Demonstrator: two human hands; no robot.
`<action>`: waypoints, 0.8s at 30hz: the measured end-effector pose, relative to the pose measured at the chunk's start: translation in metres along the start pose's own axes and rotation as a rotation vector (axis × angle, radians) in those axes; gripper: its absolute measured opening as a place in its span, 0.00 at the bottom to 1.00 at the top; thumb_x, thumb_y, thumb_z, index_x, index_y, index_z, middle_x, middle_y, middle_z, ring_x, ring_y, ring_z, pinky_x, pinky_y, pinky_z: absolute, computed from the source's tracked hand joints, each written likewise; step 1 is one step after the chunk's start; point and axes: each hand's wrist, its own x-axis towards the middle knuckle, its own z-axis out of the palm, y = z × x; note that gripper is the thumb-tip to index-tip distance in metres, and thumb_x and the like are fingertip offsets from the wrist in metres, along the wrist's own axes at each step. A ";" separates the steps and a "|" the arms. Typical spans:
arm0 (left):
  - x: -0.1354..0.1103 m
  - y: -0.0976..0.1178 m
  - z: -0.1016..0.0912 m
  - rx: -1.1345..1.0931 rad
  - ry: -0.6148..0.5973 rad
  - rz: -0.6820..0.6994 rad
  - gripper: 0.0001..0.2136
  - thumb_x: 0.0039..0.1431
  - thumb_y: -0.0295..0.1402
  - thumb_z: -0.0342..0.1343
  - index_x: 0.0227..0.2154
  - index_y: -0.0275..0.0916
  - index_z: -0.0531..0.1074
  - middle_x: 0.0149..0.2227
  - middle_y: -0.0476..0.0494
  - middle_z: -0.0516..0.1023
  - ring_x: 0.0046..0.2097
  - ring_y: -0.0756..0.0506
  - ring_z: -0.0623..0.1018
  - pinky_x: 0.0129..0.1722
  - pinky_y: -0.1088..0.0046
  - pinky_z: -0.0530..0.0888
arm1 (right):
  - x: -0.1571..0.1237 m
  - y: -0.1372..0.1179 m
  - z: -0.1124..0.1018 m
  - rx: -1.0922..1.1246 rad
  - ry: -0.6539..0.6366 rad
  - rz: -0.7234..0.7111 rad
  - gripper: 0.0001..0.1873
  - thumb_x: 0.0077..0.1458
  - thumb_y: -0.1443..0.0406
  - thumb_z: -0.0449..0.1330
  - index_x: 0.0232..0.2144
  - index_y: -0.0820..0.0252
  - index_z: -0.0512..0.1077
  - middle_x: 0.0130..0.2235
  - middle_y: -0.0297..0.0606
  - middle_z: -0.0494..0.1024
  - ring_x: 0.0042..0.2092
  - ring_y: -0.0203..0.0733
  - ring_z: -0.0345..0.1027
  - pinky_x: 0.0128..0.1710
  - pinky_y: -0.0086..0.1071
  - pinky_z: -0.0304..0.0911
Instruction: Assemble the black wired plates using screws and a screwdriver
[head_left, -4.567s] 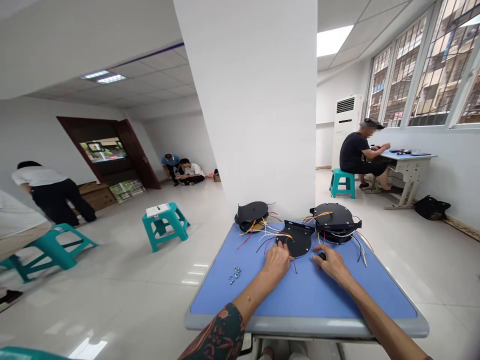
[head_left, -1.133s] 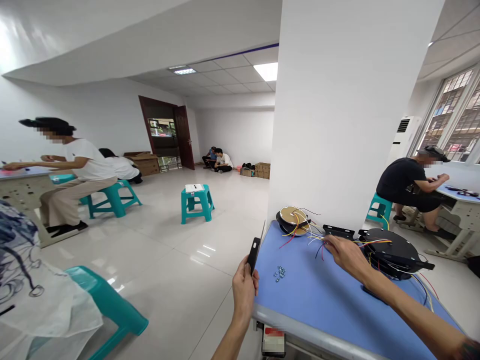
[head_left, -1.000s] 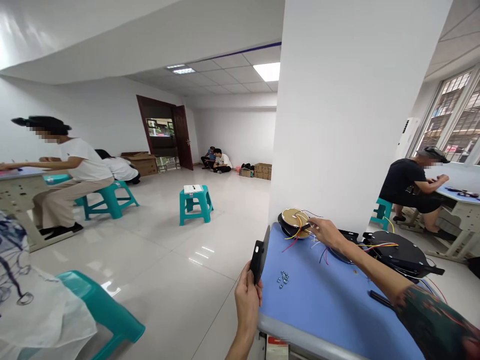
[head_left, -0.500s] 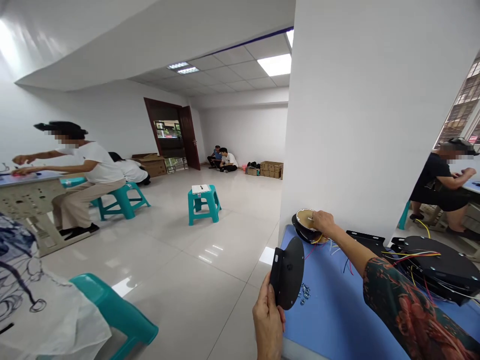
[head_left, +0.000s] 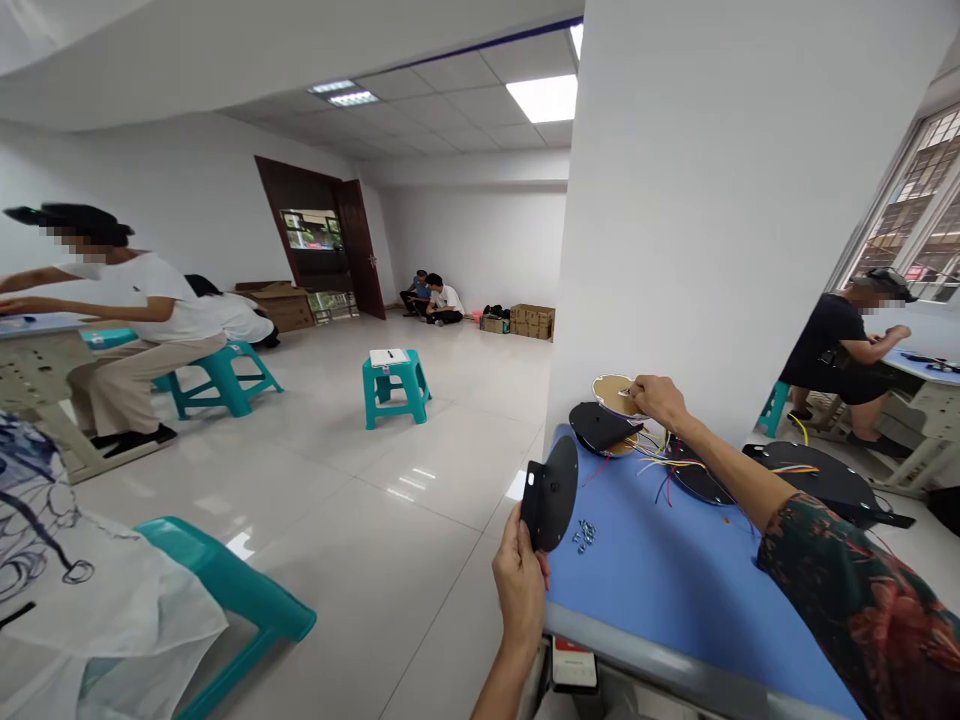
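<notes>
My left hand [head_left: 521,580] is closed on a black round metal plate [head_left: 556,495] with a bent, slotted edge, held upright at the blue table's left side. At the far end of the table, my right hand [head_left: 660,402] grips the edge of a tan round disc [head_left: 613,394] with a light rim. The disc is lifted above a black round housing [head_left: 600,428]; yellow, white and red wires [head_left: 657,460] run near it. Several small screws [head_left: 583,536] lie loose on the blue tabletop [head_left: 660,590], right of the held plate.
More black round assemblies [head_left: 817,480] with wires lie along the table's right side. A white wall pillar [head_left: 690,220] rises behind the table. A teal stool [head_left: 397,385] stands on the floor to the left. Co-workers sit at tables on both sides.
My right hand has raised the tan disc off the black housing. The view has turned slightly, and my left hand still holds the black plate.
</notes>
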 end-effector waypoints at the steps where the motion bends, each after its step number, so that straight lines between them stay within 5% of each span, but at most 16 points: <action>1: -0.001 0.001 0.000 0.009 0.003 0.021 0.38 0.61 0.58 0.48 0.63 0.32 0.65 0.14 0.56 0.61 0.16 0.49 0.62 0.15 0.75 0.62 | -0.009 0.004 -0.009 -0.007 0.001 -0.011 0.21 0.64 0.65 0.47 0.46 0.61 0.79 0.46 0.49 0.81 0.46 0.47 0.73 0.37 0.31 0.59; 7: -0.003 0.008 0.001 0.073 0.009 0.096 0.28 0.66 0.47 0.46 0.61 0.32 0.68 0.16 0.53 0.67 0.17 0.50 0.65 0.16 0.77 0.65 | -0.096 0.039 -0.038 -0.044 -0.101 -0.047 0.16 0.60 0.65 0.52 0.38 0.62 0.81 0.39 0.47 0.82 0.41 0.45 0.72 0.32 0.31 0.54; 14: -0.002 0.007 0.002 0.123 0.000 0.123 0.25 0.67 0.42 0.46 0.60 0.33 0.68 0.20 0.52 0.69 0.18 0.52 0.66 0.16 0.79 0.65 | -0.196 0.078 -0.006 -0.007 -0.254 0.005 0.14 0.59 0.67 0.53 0.32 0.60 0.80 0.35 0.42 0.83 0.38 0.42 0.73 0.28 0.30 0.49; 24: -0.023 0.008 0.036 0.289 -0.074 0.152 0.21 0.69 0.33 0.42 0.60 0.34 0.68 0.19 0.54 0.67 0.18 0.51 0.66 0.19 0.77 0.66 | -0.237 0.095 0.026 0.038 -0.265 0.063 0.17 0.62 0.67 0.51 0.35 0.60 0.80 0.37 0.46 0.83 0.39 0.45 0.73 0.30 0.33 0.47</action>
